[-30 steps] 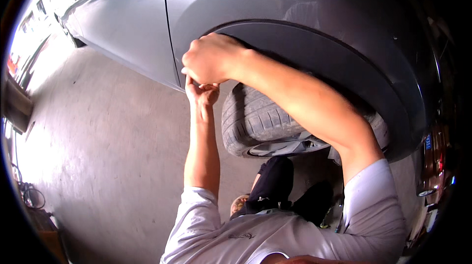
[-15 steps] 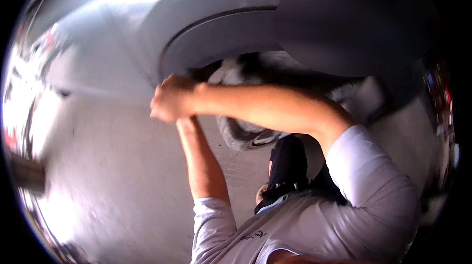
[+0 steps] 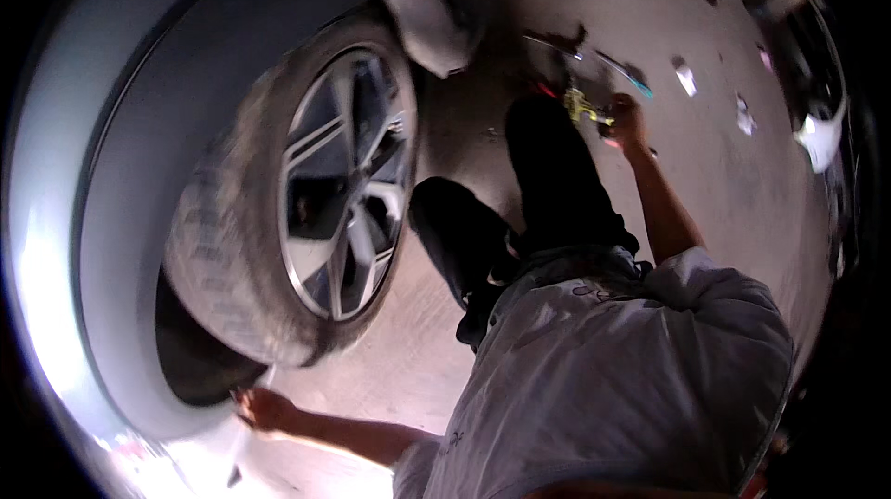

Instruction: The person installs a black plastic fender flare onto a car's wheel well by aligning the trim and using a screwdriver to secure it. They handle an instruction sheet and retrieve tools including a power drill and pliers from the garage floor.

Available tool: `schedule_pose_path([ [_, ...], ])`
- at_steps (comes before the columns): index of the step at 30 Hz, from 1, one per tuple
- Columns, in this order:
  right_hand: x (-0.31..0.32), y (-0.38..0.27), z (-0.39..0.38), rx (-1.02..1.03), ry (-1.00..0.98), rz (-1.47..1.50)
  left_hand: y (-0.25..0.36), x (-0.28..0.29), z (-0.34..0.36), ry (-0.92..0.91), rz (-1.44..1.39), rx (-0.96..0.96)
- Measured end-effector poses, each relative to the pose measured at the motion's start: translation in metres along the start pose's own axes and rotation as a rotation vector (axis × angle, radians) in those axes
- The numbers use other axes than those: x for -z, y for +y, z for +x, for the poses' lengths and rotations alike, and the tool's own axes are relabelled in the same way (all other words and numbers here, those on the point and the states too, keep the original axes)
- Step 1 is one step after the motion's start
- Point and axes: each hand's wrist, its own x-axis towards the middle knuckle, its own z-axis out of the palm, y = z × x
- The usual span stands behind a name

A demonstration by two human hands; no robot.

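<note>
A car wheel (image 3: 343, 188), with a muddy tyre and a dark and silver rim, stands inside a grey wheel arch (image 3: 125, 211). My left hand (image 3: 267, 409) is at the arch's lower end, below the tyre, its fingers curled. A slim pale rod-like shape (image 3: 239, 453) runs past that hand, apparently in its grasp; its kind is unclear. Away to the right, my right hand (image 3: 628, 123) reaches down to tools on the floor. Beside its fingers lies a yellow tool (image 3: 582, 107), partly dark. Blur hides whether the right fingers are closed on anything.
A tool with a teal handle (image 3: 629, 77) and a long metal tool (image 3: 554, 44) lie beyond my right hand. Small white scraps (image 3: 685, 77) are scattered on the concrete floor (image 3: 668, 25). My dark-trousered legs (image 3: 557, 165) are between the wheel and the tools.
My hands were together at the car's body edge; now they are far apart, the right one down at the floor tools. The view has swung round and shows the wheel.
</note>
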Motion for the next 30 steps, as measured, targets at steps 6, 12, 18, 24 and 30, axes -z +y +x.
schedule_pose_path([
  [6,0.021,0.198,-0.006,-0.585,0.111,-0.220,-0.060,-0.237,-0.194,0.136,0.626,-1.279],
  [12,-0.063,0.175,0.072,0.009,-0.218,-0.192,-0.244,-0.264,-0.252,-0.595,0.656,-0.609],
  [18,-0.116,0.162,0.118,0.581,-0.238,-0.110,-0.506,-0.236,-0.338,-1.122,1.162,0.182],
  [24,-0.059,0.303,0.053,0.528,-0.169,-0.340,-0.581,-0.166,-0.406,-1.287,1.469,0.135],
  [30,-0.025,0.359,0.019,0.254,-0.177,-0.267,-0.659,-0.150,-0.388,-1.116,1.450,0.230],
])
